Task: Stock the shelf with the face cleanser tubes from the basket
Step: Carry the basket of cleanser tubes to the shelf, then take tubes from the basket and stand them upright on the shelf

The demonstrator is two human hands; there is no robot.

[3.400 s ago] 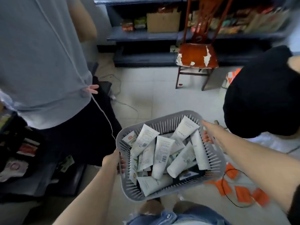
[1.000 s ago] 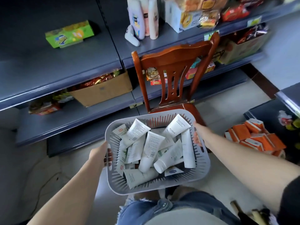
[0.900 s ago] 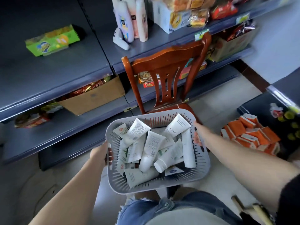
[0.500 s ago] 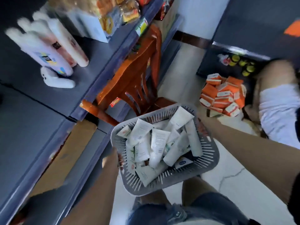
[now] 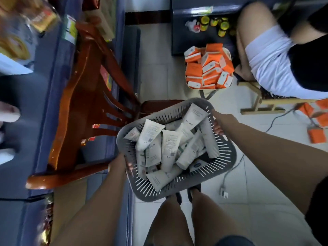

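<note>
I hold the grey slotted plastic basket out in front of my bare legs, one hand on each side rim. My left hand grips the near-left rim, fingertips curled over the edge into the basket; my right hand clasps the far-right rim, fingers hooked inside. The white face cleanser tubes lie heaped loosely in the basket, crossing one another at all angles, one long tube propped against the far corner and rising a little above the rim. Just beside the basket's far-left edge stands the red-brown wooden chair, its slatted back between me and the dark blue metal shelf on my left; the chair's seat nearly meets the basket rim. To the right the pale tiled floor lies open, crossed by a grey cable with a white plug near my feet. Farther off sits a tub of orange-and-white boxes, and beside it a seated person in white shorts on a wooden stool.
</note>
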